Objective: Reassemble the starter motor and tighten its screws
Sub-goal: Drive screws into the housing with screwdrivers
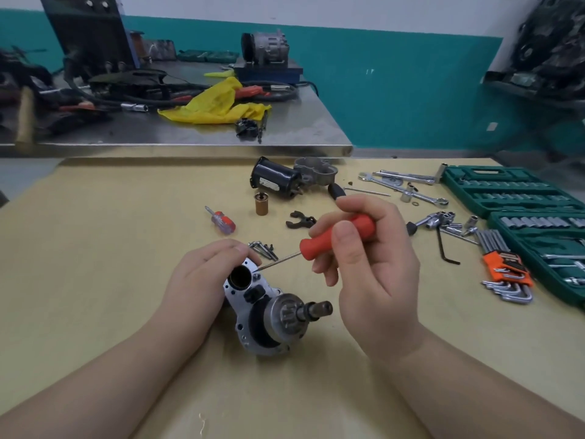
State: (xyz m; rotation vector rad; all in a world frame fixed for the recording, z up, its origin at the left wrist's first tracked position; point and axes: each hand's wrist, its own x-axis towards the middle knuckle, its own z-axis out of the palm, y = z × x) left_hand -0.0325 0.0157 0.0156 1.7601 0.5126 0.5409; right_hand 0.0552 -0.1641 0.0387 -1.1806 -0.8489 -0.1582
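Spreading wide under everything, the matte tan counter (95, 248) carries a green moulded socket case (512, 191) at its right edge. Near the middle lies the starter motor housing (269, 315), cast grey metal with a flat drilled flange, a round bore and a splined pinion shaft pointing right. The left hand (202, 277) grips the flange end. The right hand (370, 258) grasps a smooth red-handled screwdriver (338, 236), its thin steel tip meeting the flange. Just behind lies a small pile of loose screws (262, 248).
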